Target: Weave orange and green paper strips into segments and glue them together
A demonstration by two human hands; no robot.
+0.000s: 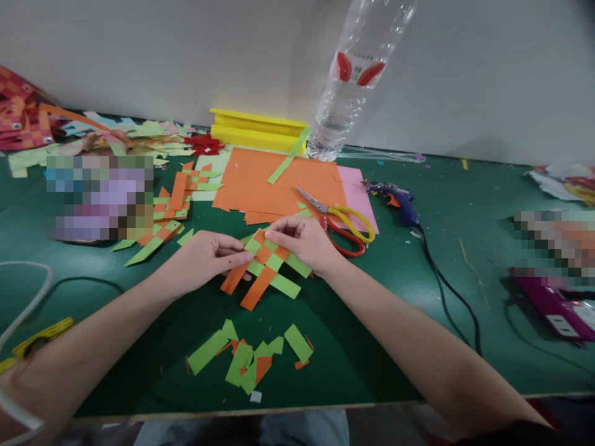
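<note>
Between my two hands is a woven paper piece (263,255) of orange and green strips in a checker pattern, with loose strip ends spreading toward me and to the right. My left hand (211,260) pinches its left edge, thumb on top. At its upper right edge my right hand (300,240) has thumb and forefinger closed on it. Scissors (339,220) with red and yellow handles lie just beyond my right hand, blades pointing up-left. Left of my hands rest several woven orange-and-green paper pieces (171,204). Green and orange paper scraps (246,362) lie nearer me.
Orange paper sheets (274,179) lie behind my hands, a yellow channel-shaped piece (255,131) beyond them. A tilted clear bottle (346,93) stands by the wall. At right is a blue glue gun (395,201) with a black cord. Paper strips (102,133) pile up at back left.
</note>
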